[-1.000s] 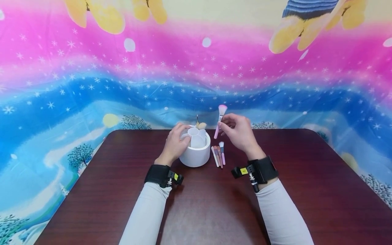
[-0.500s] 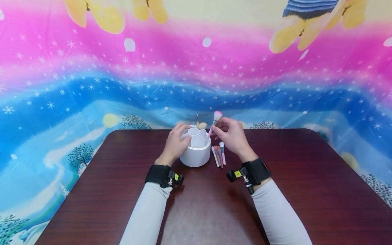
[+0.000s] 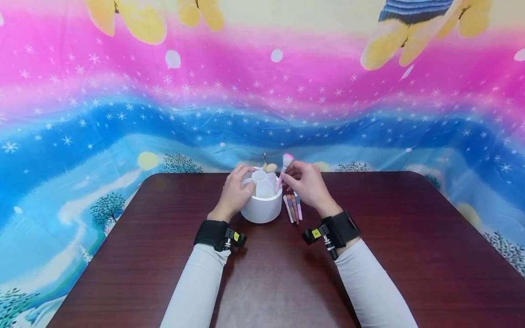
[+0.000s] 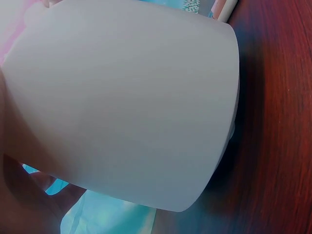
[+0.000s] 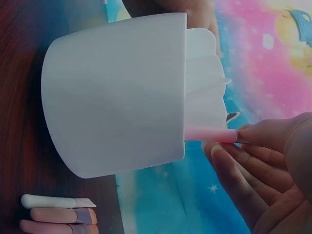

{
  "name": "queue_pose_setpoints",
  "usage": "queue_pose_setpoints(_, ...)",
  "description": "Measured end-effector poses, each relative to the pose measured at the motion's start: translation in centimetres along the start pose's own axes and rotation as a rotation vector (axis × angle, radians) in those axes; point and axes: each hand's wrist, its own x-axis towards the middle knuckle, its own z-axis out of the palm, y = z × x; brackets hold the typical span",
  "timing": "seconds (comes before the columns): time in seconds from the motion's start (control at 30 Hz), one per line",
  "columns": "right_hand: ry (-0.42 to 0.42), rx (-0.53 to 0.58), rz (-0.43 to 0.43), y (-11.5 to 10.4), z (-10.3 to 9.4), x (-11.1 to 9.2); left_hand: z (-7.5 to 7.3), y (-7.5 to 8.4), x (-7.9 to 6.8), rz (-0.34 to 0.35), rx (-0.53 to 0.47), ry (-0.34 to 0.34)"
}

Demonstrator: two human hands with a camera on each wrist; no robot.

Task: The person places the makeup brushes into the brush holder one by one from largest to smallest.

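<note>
At left, a person's left hand (image 3: 236, 193) grips the rim of a white brush holder (image 3: 261, 211), fingers and thumb bent over its edge, apparently to steady it upright on the dark red counter (image 3: 410, 237). Inside stands a petal-shaped divider (image 3: 265, 187), seemingly there to keep the contents apart; a thin dark-tipped brush (image 3: 265, 158) and a rounded tan head (image 3: 271, 168) show at the back. At the holder's right side, a pink brush (image 3: 286, 162) tilts bristles-up, its handle end inside the rim, likely angled to slip past the divider; how deep it reaches is hidden. Just beside the holder, loose brushes (image 3: 294, 209) lie side by side on the counter, perhaps kept within easy reach. At right, the right hand (image 3: 306, 182) pinches the pink brush between thumb and fingertips, a light hold that probably suits aiming a slim handle.
</note>
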Motion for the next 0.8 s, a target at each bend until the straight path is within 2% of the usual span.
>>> queue_pose_setpoints(0.4, -0.046, -0.106, 0.037, 0.02, 0.33, -0.02, 0.13, -0.07, 0.00, -0.014, 0.004, 0.000)
queue_pose_setpoints(0.8, -0.105, -0.103, 0.040, 0.54, 0.49, -0.02, 0.19, -0.02, 0.00, -0.026, 0.003, 0.004)
